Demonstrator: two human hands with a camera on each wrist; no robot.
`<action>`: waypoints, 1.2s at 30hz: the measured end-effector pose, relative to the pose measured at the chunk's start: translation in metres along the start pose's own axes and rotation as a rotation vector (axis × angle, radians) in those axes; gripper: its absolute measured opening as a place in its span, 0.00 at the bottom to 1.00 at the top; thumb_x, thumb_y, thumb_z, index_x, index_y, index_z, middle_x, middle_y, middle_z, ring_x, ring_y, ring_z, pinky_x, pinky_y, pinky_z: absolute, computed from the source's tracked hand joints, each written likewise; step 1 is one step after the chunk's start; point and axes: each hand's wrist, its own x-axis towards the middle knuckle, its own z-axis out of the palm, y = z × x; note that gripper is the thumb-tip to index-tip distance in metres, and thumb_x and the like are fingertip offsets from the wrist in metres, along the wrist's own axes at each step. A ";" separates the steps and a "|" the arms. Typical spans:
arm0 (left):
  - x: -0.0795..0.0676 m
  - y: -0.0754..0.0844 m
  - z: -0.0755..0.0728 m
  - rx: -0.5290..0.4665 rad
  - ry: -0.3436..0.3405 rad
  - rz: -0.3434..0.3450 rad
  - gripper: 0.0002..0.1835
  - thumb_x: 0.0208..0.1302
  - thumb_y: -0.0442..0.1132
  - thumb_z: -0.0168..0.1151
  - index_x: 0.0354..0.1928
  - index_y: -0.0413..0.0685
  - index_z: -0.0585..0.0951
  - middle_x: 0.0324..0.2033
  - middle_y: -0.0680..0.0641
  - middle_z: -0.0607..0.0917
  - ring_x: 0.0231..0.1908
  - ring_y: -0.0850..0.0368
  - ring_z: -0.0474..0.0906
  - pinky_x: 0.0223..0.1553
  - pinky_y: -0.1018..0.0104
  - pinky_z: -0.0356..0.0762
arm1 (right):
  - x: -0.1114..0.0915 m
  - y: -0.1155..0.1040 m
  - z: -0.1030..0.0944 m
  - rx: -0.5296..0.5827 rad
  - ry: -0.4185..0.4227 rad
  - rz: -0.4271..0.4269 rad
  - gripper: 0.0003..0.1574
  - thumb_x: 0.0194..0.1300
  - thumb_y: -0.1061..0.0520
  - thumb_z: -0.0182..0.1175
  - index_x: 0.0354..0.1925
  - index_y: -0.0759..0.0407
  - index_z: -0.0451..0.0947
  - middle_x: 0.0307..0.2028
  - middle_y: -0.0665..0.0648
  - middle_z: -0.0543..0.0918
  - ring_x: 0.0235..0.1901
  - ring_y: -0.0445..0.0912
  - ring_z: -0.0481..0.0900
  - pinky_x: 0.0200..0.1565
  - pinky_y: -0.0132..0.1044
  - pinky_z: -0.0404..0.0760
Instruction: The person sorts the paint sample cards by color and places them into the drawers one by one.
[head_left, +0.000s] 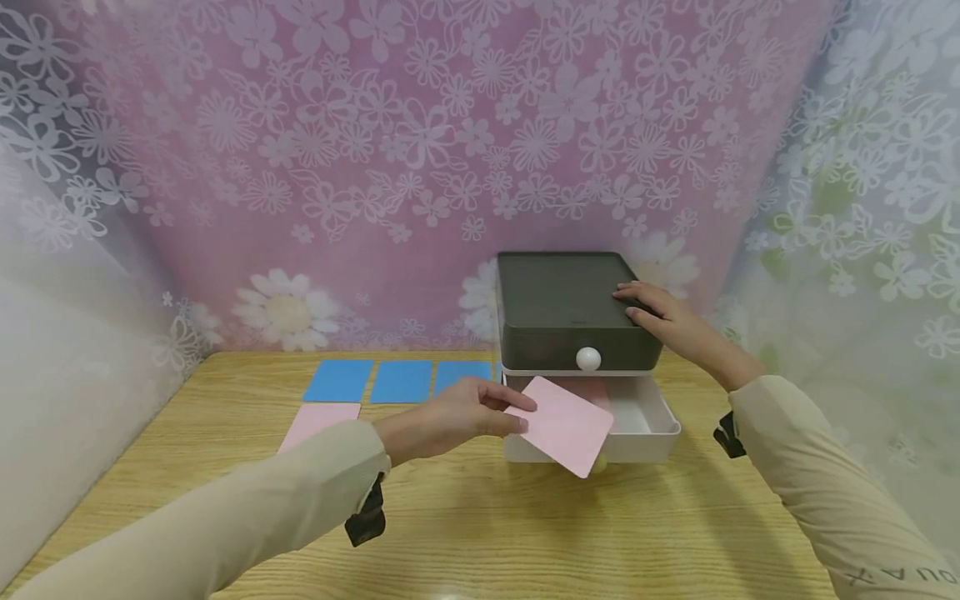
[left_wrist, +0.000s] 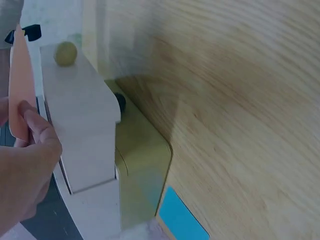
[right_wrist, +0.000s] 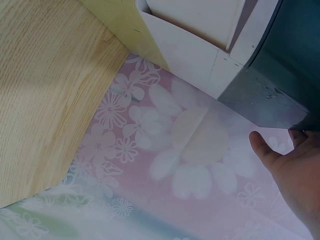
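Observation:
My left hand (head_left: 457, 417) pinches a pink card (head_left: 570, 427) between thumb and fingers, tilted in front of a pulled-out white drawer (head_left: 652, 446). Another pink card (head_left: 600, 393) shows inside this drawer, partly covered by the held one. In the left wrist view the held card (left_wrist: 21, 85) appears nearly edge-on. The drawer belongs to a small drawer box with a dark upper drawer (head_left: 570, 292) that has a white knob (head_left: 588, 359). My right hand (head_left: 675, 325) rests on the dark top's right edge, fingers extended.
Blue cards (head_left: 337, 381) lie in a row on the wooden table (head_left: 465, 533), left of the box. Below the row is a pink card (head_left: 318, 421), partly behind my left sleeve. A yellow lower tier (left_wrist: 145, 160) shows beneath the white drawer. Flowered cloth (head_left: 420, 167) hangs behind.

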 end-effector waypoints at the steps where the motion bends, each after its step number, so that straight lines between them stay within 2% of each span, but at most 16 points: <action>1: 0.001 0.001 0.003 -0.022 0.009 -0.013 0.16 0.57 0.35 0.63 0.49 0.46 0.79 0.45 0.47 0.81 0.46 0.58 0.78 0.55 0.59 0.72 | 0.000 0.000 0.000 0.000 -0.003 -0.001 0.26 0.70 0.55 0.44 0.63 0.65 0.61 0.66 0.68 0.56 0.67 0.64 0.47 0.62 0.64 0.50; 7: 0.011 0.010 0.016 -0.143 0.052 -0.073 0.15 0.58 0.31 0.60 0.49 0.39 0.78 0.47 0.44 0.77 0.47 0.56 0.78 0.55 0.62 0.72 | 0.000 -0.001 0.000 0.003 -0.007 0.001 0.26 0.71 0.55 0.44 0.63 0.65 0.61 0.66 0.69 0.55 0.67 0.65 0.47 0.61 0.65 0.50; 11: 0.017 0.017 0.026 -0.221 0.114 -0.119 0.14 0.57 0.28 0.60 0.47 0.35 0.78 0.46 0.42 0.78 0.44 0.56 0.79 0.53 0.62 0.74 | 0.000 -0.001 0.001 0.007 -0.011 0.003 0.27 0.71 0.54 0.43 0.63 0.66 0.60 0.67 0.69 0.54 0.67 0.65 0.46 0.61 0.65 0.50; 14: 0.024 0.020 0.032 -0.240 0.175 -0.146 0.14 0.56 0.28 0.61 0.45 0.35 0.78 0.44 0.43 0.78 0.39 0.58 0.79 0.49 0.63 0.77 | 0.000 -0.002 0.001 0.007 -0.005 -0.001 0.27 0.71 0.54 0.43 0.63 0.65 0.61 0.66 0.68 0.55 0.67 0.65 0.46 0.61 0.65 0.49; 19: 0.036 0.020 0.040 -0.192 0.270 -0.148 0.13 0.54 0.29 0.63 0.44 0.37 0.79 0.41 0.46 0.78 0.32 0.60 0.75 0.39 0.67 0.77 | 0.000 -0.001 0.001 0.012 0.004 -0.015 0.26 0.71 0.55 0.43 0.62 0.66 0.61 0.66 0.69 0.56 0.66 0.66 0.48 0.61 0.65 0.50; 28: 0.056 0.011 0.053 -0.137 0.368 -0.133 0.15 0.52 0.27 0.63 0.44 0.37 0.78 0.36 0.45 0.79 0.30 0.60 0.76 0.39 0.63 0.80 | 0.000 -0.001 0.002 0.007 0.008 -0.009 0.25 0.71 0.56 0.44 0.62 0.66 0.61 0.66 0.69 0.57 0.67 0.65 0.48 0.61 0.64 0.51; 32: 0.061 0.008 0.055 -0.106 0.378 -0.117 0.15 0.51 0.26 0.62 0.44 0.36 0.77 0.36 0.46 0.78 0.31 0.59 0.78 0.37 0.64 0.81 | 0.001 0.000 0.002 0.007 0.009 -0.019 0.25 0.71 0.56 0.44 0.62 0.67 0.61 0.66 0.69 0.57 0.66 0.65 0.48 0.61 0.65 0.50; 36: 0.063 0.008 0.055 -0.069 0.345 -0.113 0.17 0.52 0.26 0.61 0.47 0.34 0.76 0.38 0.44 0.78 0.30 0.59 0.76 0.35 0.66 0.80 | 0.002 0.003 0.003 0.005 0.014 -0.027 0.26 0.71 0.56 0.44 0.62 0.67 0.62 0.65 0.69 0.57 0.66 0.66 0.48 0.61 0.66 0.49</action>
